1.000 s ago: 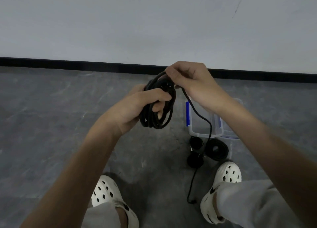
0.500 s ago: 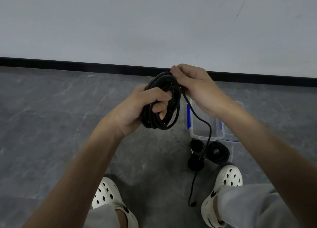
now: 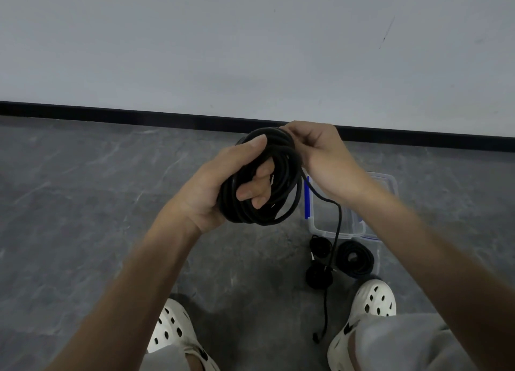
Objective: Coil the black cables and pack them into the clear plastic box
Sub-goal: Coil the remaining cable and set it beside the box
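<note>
My left hand (image 3: 214, 186) grips a thick coil of black cable (image 3: 281, 203) held up in front of me, fingers curled through its loops. At the coil's upper right my right hand (image 3: 326, 158) pinches the cable. A loose tail (image 3: 334, 248) hangs from there down to the floor, its plug end lying between my feet. The clear plastic box (image 3: 334, 228) with blue latches stands on the floor below my right wrist, partly hidden by the arm. Three small coiled black cables (image 3: 355, 259) lie on the floor just in front of it.
A grey stone-look floor stretches to a white wall with a black skirting strip (image 3: 111, 114). My two white perforated clogs (image 3: 172, 331) stand at the bottom, the right one close to the floor coils.
Both hands with the coil have drifted slightly right and lower in the view. The coil looks a bit wider, and my right hand has shifted round its upper right side.
</note>
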